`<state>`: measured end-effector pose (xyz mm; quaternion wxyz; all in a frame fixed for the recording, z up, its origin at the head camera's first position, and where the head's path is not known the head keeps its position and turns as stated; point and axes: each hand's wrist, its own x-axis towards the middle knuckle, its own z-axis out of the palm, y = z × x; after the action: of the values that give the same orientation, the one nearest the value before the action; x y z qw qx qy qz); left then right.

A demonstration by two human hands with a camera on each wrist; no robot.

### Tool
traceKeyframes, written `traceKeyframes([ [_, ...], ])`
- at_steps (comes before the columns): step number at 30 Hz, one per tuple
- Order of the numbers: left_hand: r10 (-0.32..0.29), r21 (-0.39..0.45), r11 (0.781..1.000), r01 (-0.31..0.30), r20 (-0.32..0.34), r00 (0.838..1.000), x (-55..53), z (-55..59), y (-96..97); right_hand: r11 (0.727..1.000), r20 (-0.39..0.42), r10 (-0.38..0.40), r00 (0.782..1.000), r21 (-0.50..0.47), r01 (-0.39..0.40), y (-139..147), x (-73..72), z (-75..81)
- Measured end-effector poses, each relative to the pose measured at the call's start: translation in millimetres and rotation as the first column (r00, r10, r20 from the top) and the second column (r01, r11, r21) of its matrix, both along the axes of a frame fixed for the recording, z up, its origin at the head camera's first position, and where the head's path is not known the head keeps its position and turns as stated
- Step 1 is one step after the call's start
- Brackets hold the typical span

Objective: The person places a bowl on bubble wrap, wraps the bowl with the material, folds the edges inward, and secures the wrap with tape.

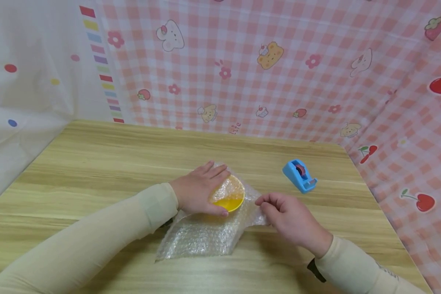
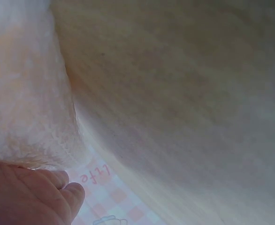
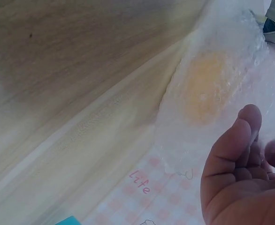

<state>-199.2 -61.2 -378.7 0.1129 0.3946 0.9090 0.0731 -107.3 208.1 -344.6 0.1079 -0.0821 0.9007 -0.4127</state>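
Note:
A sheet of bubble wrap [image 1: 202,239] is folded around a round yellow dish-like thing [image 1: 232,203] on the table. Part of its yellow rim shows bare, and the rest lies under the clear wrap. My left hand [image 1: 200,190] rests on the wrapped thing with fingers spread and thumb straight along its near side. At the right, my right hand [image 1: 290,218] pinches a corner of the bubble wrap between thumb and curled fingers. In the right wrist view the yellow thing [image 3: 205,89] shows blurred through the wrap, beside the curled right fingers [image 3: 236,145].
A blue tape dispenser [image 1: 300,176] with a reddish roll stands on the wooden table [image 1: 106,163], behind and right of my right hand. A pink checked cloth [image 1: 224,49] hangs along the back and right, a white dotted one [image 1: 25,94] at the left.

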Motion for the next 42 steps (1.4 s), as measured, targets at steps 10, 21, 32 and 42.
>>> traceKeyframes([
  [10, -0.008, -0.010, 1.000, 0.008, -0.015, 1.000, -0.9, 0.1, 0.4, 0.995, -0.012, 0.047, 0.999, -0.083, -0.048, -2.6, -3.7, 1.1],
  [21, -0.014, -0.005, 1.000, 0.014, -0.002, 1.000, -1.3, -0.1, -0.4, 0.998, -0.129, 0.067, 0.989, 0.014, -0.066, -13.8, -10.2, -0.4],
  [32, -0.018, 0.005, 1.000, 0.018, 0.017, 1.000, -2.5, -2.1, -0.6, 0.988, -0.176, 0.098, 0.980, 0.134, -0.074, -24.2, -16.8, -8.5],
  [42, -0.022, 0.035, 0.999, 0.017, 0.153, 0.988, -6.3, 4.6, -2.4, 0.974, -0.230, 0.150, 0.962, 0.201, -0.104, -27.9, -19.2, -14.4],
])
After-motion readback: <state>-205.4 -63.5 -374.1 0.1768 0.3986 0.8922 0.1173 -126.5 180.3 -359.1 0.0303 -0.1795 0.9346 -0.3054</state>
